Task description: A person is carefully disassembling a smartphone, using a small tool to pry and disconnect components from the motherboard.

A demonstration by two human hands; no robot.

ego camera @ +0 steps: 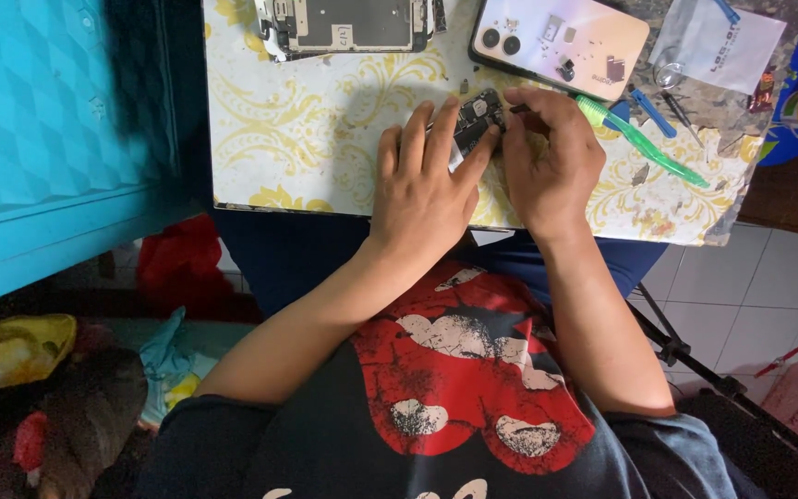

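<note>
Centrally: small dark circuit board, metal-shielded, pinned flat under left hand; right hand pinching thin dark tool at its edge.

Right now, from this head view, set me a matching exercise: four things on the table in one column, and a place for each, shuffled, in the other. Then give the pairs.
Things
1. small dark circuit part
2. pale phone back
3. green plastic tool
4. opened phone frame

Places
A. lying face down at the table's far edge, right of centre
B. at the far edge, left of the pale phone
C. between the left hand and the right hand
D. slanting across the cloth, right of the right hand

Pairs: 1-C, 2-A, 3-D, 4-B
</note>
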